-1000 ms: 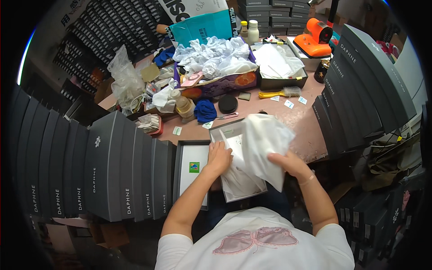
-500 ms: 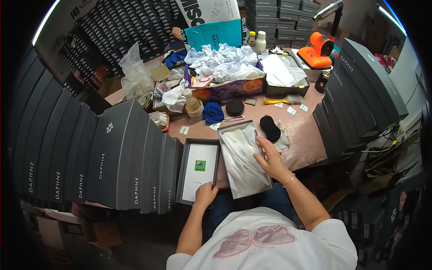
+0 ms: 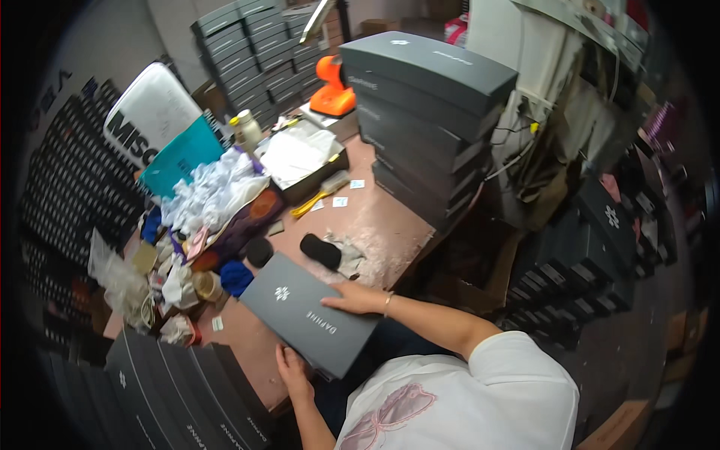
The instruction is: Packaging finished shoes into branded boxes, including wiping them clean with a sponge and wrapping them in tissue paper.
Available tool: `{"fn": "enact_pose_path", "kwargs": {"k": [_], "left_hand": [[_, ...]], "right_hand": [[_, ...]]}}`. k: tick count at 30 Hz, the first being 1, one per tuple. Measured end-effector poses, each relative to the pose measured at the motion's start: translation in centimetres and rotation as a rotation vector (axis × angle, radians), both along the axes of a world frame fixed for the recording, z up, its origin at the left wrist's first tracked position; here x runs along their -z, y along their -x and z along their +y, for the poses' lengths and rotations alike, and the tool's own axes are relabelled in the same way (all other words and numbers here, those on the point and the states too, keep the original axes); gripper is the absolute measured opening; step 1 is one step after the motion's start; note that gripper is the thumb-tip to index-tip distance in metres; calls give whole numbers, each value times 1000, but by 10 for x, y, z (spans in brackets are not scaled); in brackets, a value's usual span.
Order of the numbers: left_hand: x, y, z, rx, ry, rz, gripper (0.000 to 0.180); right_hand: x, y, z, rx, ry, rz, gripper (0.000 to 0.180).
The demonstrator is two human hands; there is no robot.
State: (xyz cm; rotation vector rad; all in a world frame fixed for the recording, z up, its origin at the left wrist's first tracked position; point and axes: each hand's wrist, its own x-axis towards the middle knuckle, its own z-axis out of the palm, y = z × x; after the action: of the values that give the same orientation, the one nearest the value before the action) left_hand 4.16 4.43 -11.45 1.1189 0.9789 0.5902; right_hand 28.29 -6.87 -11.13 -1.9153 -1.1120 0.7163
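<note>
A flat dark grey box (image 3: pixel 307 311) with its lid on lies on the brown table (image 3: pixel 382 225) right in front of me. My right hand (image 3: pixel 352 298) rests flat on top of the lid near its right edge. My left hand (image 3: pixel 292 371) holds the box's near corner from below and the side. A black shoe (image 3: pixel 321 251) lies on crumpled grey paper (image 3: pixel 349 255) just beyond the box.
A tall stack of grey boxes (image 3: pixel 427 120) stands at the table's right. More grey boxes (image 3: pixel 180 397) line up at lower left. Crumpled white paper (image 3: pixel 210 191), a teal bag (image 3: pixel 180 157), tape rolls, an open box (image 3: pixel 304 161) and an orange tool (image 3: pixel 331 86) crowd the table's far side.
The open box with white wrapping now has its grey lid on. My head has turned right, so the view shifted. My right hand moved from the wrapping onto the lid.
</note>
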Motion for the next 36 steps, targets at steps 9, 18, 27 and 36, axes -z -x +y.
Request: {"fn": "enact_pose_path", "kwargs": {"k": [9, 18, 27, 36], "left_hand": [[52, 13, 3, 155, 130, -62, 63], [-113, -43, -45, 319, -84, -589, 64], [-276, -163, -90, 826, -678, -947, 77], [-209, -22, -35, 653, -1131, -106, 46]], "right_hand": [[45, 12, 23, -3, 26, 124, 76], [-143, 24, -83, 120, -672, -97, 88], [-442, -166, -225, 211, -732, 171, 32], [-440, -324, -187, 619, 49, -1126, 42]]}}
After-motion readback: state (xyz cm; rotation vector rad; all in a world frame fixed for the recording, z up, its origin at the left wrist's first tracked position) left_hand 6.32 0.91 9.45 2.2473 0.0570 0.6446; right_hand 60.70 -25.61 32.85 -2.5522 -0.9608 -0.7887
